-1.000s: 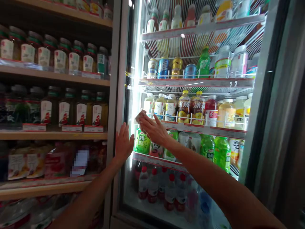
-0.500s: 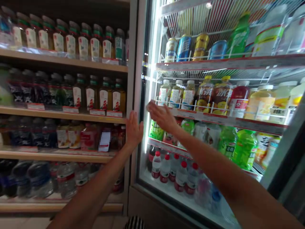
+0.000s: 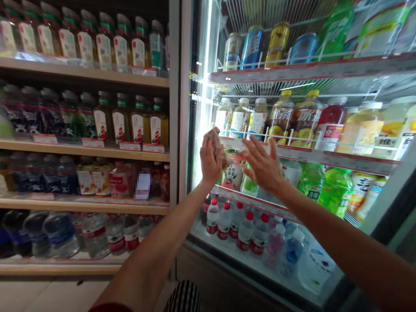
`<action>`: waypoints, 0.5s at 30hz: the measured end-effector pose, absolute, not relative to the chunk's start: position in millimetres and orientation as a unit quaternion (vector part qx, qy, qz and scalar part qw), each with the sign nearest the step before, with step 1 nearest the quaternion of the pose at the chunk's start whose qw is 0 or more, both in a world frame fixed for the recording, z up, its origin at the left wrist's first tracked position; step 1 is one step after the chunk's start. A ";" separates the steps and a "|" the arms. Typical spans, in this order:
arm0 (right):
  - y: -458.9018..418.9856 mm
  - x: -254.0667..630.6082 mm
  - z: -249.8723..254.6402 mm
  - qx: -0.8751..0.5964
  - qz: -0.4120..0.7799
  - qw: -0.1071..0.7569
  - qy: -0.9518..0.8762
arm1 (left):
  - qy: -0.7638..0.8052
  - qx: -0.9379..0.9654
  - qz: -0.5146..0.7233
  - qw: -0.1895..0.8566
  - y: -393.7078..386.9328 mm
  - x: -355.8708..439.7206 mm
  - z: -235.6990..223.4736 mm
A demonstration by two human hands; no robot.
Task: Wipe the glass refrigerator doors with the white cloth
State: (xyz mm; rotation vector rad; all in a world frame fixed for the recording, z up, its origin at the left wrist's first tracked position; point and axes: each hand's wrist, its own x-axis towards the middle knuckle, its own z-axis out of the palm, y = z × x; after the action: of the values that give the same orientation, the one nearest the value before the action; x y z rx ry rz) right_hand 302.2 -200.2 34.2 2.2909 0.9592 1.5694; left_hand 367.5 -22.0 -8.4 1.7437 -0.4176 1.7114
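Note:
My left hand (image 3: 211, 162) is closed around a crumpled, pale pinkish cloth (image 3: 216, 138), held in front of the lit drinks cooler near its left side. To its right, my right hand (image 3: 264, 167) has its fingers spread and holds nothing that I can see. The cooler's glass (image 3: 199, 130) carries reflections of lights and lettering; whether either hand touches it, I cannot tell. Behind the hands stand a red-labelled drink bottle (image 3: 232, 172) and white-capped tea bottles (image 3: 239, 118), the former partly covered by the hands.
Wooden shelves (image 3: 81, 149) with rows of bottles stand left of the cooler, past a grey upright post (image 3: 177, 108). Small red-capped bottles (image 3: 246, 232) line the cooler's bottom. A black-and-white striped thing (image 3: 183, 297) shows at the lower edge, above the tiled floor (image 3: 32, 292).
My left hand has moved right, from the post to the cooler front, and now grips the cloth. My right hand has shifted right and spread its fingers. The view has tilted slightly down.

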 end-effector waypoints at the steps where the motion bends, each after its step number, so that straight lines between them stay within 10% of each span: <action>1: -216.6 296.5 38.5 0.775 0.549 0.091 0.301 | -0.138 0.659 0.662 0.327 -26.1 370.2 -3.9; 10: -264.3 289.1 29.0 0.780 0.584 0.052 0.217 | -0.348 0.716 0.596 0.106 -64.0 359.4 -25.1; 15: -263.8 289.7 25.8 0.750 0.621 0.049 0.223 | -0.098 0.697 0.664 0.250 -12.8 383.1 -18.2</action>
State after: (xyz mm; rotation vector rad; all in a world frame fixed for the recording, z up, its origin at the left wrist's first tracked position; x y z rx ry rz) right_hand 289.7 -263.8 25.8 2.2852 0.6807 1.8922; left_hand 383.1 -12.8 -18.2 1.8985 -0.2664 1.8085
